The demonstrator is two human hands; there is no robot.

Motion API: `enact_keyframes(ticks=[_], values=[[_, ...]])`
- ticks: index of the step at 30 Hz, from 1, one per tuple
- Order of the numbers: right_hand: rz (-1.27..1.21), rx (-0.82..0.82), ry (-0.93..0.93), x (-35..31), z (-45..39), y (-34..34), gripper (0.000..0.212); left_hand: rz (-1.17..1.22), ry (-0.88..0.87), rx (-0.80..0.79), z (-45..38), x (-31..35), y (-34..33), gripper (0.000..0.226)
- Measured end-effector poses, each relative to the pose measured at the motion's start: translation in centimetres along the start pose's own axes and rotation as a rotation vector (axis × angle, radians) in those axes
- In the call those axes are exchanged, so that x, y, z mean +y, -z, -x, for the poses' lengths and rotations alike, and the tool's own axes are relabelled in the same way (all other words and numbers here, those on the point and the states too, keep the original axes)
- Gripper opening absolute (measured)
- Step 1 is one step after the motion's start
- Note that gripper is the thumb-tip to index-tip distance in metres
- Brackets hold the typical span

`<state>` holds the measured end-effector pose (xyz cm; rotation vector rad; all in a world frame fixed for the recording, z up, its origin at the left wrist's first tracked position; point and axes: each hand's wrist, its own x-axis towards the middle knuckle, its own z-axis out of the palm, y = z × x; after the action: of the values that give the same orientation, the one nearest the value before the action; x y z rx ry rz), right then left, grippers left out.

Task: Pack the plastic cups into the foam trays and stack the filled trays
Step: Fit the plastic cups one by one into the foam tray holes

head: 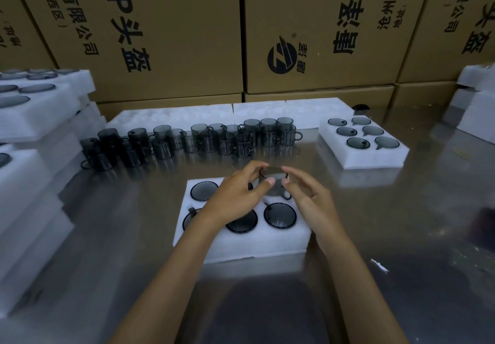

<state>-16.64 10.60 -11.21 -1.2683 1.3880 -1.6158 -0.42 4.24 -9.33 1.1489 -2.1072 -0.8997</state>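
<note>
A white foam tray (241,244) lies on the steel table in front of me, with dark smoky cups sunk in its holes. My left hand (238,196) and my right hand (308,196) both pinch the rim of one smoky plastic cup (274,176) over the tray's far right hole. The cup stands upright and partly above the foam. A row of loose stacked cups (192,140) stands behind the tray. A second tray filled with cups (361,153) lies to the right.
Stacks of filled foam trays (34,118) rise along the left edge. More foam (476,107) sits at the far right. Flat foam sheets (241,113) lie behind the cups, before a wall of cardboard boxes (308,35). A white scrap (380,266) lies on the table.
</note>
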Motion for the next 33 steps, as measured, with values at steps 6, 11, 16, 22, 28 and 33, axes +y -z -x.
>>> enact_keyframes(ticks=[6,11,16,22,28,33], values=[[-0.034,0.025,-0.100,0.3,-0.3,0.2,0.018,-0.047,0.054,0.003,-0.4,-0.3,-0.2,0.052],[-0.093,-0.010,-0.136,0.4,-0.3,0.3,0.019,-0.146,0.062,0.026,-0.5,-0.4,-0.3,0.049],[-0.052,-0.065,-0.180,0.7,-0.2,0.2,0.028,-0.282,0.024,-0.004,-0.5,-0.4,-0.4,0.052],[-0.036,-0.086,-0.221,0.6,-0.6,0.3,0.034,-0.373,0.050,-0.033,-0.4,-0.2,-0.3,0.055],[-0.013,-0.109,-0.226,0.6,-0.5,0.3,0.034,-0.408,0.026,0.004,0.4,0.2,-0.5,0.054],[0.304,-0.104,-0.272,0.4,-0.3,0.7,0.031,-0.685,0.097,0.086,1.4,0.9,-1.1,0.059]])
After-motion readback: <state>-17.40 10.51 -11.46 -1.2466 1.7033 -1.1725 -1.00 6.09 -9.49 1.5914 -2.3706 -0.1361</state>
